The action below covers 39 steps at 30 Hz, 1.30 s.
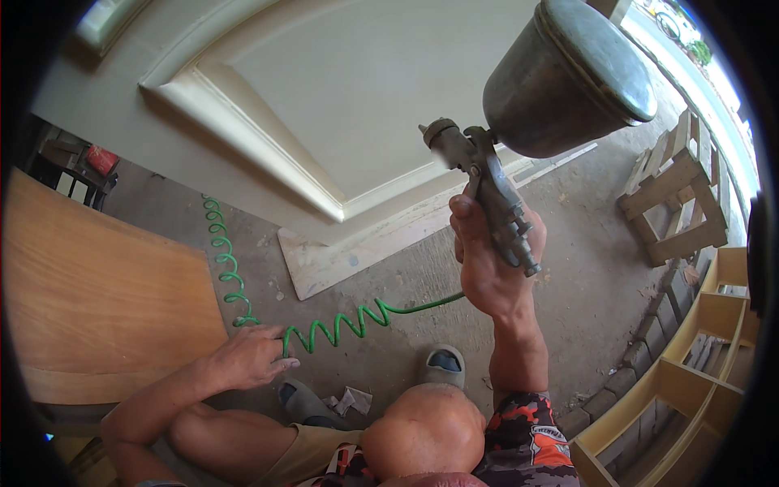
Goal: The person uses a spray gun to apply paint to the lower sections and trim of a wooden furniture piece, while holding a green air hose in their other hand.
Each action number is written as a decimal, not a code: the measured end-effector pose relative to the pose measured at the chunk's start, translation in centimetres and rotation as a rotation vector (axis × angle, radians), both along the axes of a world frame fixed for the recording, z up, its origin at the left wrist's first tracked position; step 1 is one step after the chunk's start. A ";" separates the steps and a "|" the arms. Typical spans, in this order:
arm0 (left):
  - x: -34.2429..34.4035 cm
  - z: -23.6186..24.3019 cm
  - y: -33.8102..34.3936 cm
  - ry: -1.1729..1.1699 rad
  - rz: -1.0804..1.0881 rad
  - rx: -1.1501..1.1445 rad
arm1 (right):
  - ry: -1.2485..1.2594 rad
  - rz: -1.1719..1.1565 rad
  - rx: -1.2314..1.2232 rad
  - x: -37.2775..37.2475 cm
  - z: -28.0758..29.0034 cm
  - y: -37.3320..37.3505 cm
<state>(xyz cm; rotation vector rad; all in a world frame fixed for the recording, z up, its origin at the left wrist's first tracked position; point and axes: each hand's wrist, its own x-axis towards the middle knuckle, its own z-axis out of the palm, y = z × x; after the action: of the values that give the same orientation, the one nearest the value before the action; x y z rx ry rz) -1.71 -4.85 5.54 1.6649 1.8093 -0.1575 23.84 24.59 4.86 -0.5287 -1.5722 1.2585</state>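
My right hand (497,264) is wrapped round the handle of a metal spray gun (492,183), raised in front of a cream panelled door (341,89). On top of the gun sits a large dull metal paint cup (552,89), tilted to the right. The gun's nozzle points left toward the door. From below the grip runs a coiled green air hose (349,327) to my left hand (251,355), whose fingers close round it. Beyond that hand the coils lead up and away under the door's lower edge.
Under the door lies a pale board (324,264) on the concrete floor. A brown wooden panel (105,300) stands at the left. On the right are a slatted wooden stand (677,203), a compartmented wooden frame (690,373) and grey blocks (623,381). Crumpled paper (353,401) lies near my feet.
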 end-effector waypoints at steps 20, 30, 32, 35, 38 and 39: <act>-3.9 -1.1 -5.9 0.100 0.040 -0.065 | -0.054 0.126 0.227 -5.4 1.0 -8.0; -5.0 -2.5 -7.8 0.081 0.070 -0.046 | -0.017 0.257 0.259 -9.0 0.5 -12.5; -5.2 -2.9 -8.0 0.099 0.049 -0.017 | -0.001 0.295 0.280 -9.5 0.7 -13.1; -5.2 -3.1 -8.5 0.100 0.050 0.020 | 0.015 0.382 0.203 -10.1 0.7 -14.0; -5.5 -3.8 -9.1 0.093 0.067 0.014 | -0.022 0.485 0.151 -10.6 0.4 -14.2; -5.5 -4.0 -9.0 0.091 0.056 0.015 | 0.040 0.469 0.204 -11.0 0.0 -14.3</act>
<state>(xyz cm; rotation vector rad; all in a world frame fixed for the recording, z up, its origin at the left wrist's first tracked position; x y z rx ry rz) -7.21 -13.83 1.57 1.6393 1.9265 -0.1985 12.79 10.25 4.90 0.0013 -1.8283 1.4151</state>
